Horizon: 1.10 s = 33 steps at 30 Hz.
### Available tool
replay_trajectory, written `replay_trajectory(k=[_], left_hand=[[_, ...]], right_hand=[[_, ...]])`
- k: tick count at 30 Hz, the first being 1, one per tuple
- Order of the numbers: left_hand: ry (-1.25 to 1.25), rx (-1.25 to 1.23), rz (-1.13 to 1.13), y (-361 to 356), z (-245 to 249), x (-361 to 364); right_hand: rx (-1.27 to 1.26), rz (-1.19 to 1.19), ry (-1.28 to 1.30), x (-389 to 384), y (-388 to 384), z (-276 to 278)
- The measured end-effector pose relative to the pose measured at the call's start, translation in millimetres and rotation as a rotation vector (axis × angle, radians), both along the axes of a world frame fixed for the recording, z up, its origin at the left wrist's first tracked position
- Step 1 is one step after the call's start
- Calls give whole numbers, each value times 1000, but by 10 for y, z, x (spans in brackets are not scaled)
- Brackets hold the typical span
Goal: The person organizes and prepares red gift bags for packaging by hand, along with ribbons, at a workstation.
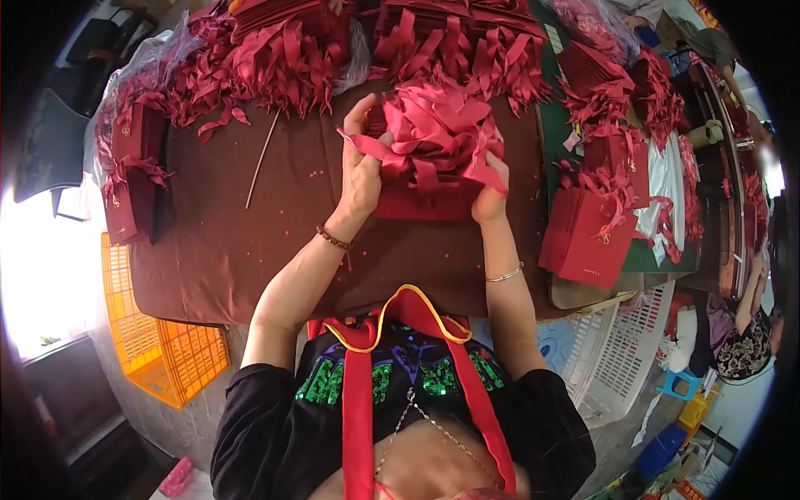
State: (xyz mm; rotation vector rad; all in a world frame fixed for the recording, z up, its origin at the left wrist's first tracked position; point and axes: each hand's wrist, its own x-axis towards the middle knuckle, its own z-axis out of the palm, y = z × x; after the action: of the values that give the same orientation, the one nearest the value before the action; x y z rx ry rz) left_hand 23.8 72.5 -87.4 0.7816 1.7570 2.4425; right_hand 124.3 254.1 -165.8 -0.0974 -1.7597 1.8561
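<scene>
A stack of red paper bags (425, 205) is between my two hands above the brown-covered table (300, 267). Pink-red ribbon handles (437, 129) pile up in loose loops over its top. My left hand (362, 171) grips the left side, thumb by a ribbon end and fingers along the edge. On the opposite side, my right hand (492, 190) clasps the stack near its lower corner, its fingers partly covered by ribbon.
Heaps of ribboned red bags (287, 62) line the table's far edge. More stacked bags (587, 237) lie at the right, others (133, 175) at the left. A thin rod (262, 158) rests on the cloth. Below stand an orange crate (167, 354) and a white crate (621, 358).
</scene>
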Motion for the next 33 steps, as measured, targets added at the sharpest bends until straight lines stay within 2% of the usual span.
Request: replay_trajectory(k=[1,2,3,4,5,6,8,9,11,12,13,15,18,20,21,22,23,24,27,28,30,31,33], left_hand=[[2,0,0,-4,19,11],[17,-16,-1,-26,48,36],[28,-33,-2,-47,57,63],[-73,-16,-36,-51,53,85],[-77,-20,-36,-56,57,102],[-21,-1,-40,-56,72,117],[36,18,-48,-30,105,119],[-29,8,-58,-13,108,121],[-95,0,-66,5,83,76],[-114,-28,-65,6,43,-9],[-134,-56,-65,4,2,-77],[-109,-55,-79,-8,-15,-114],[-114,-7,-217,-86,11,-43],[175,-214,-323,-155,-40,-10],[183,-220,-337,-204,-71,-17],[279,-219,-394,-270,-113,-36],[374,-216,-446,-344,-154,-52],[344,-422,-437,-438,-186,-57],[302,-486,-458,-520,-191,-77],[312,-431,-498,-518,-187,-90],[392,-441,-437,-538,-174,10],[463,-454,-374,-557,-145,61],[484,-467,-391,-623,-154,88]], right_hand=[[106,-54,15,-50,-188,332],[-170,-11,103,-88,-249,340],[-173,-10,101,-99,-306,395],[-293,4,139,-98,-358,485],[-414,16,177,-92,-385,533],[-418,13,175,-89,-386,531],[-278,-103,121,-130,-351,522],[-280,-106,118,-135,-248,387],[303,61,19,-152,-106,318],[-530,-121,-20,-271,-221,210],[-529,-119,-18,-281,-165,76],[254,-258,96,-313,10,-315],[170,-194,169,-293,-139,71],[211,-229,88,-291,-168,125],[256,-253,4,-295,-178,159],[253,-265,9,-301,-198,241],[376,-299,54,-303,-228,342],[500,-331,96,-305,-247,399],[569,-359,58,-297,-248,426],[570,-363,61,-281,-254,430],[410,-279,33,-246,-266,408],[409,-280,37,-262,-229,290],[-40,-112,-54,-287,-155,-3]])
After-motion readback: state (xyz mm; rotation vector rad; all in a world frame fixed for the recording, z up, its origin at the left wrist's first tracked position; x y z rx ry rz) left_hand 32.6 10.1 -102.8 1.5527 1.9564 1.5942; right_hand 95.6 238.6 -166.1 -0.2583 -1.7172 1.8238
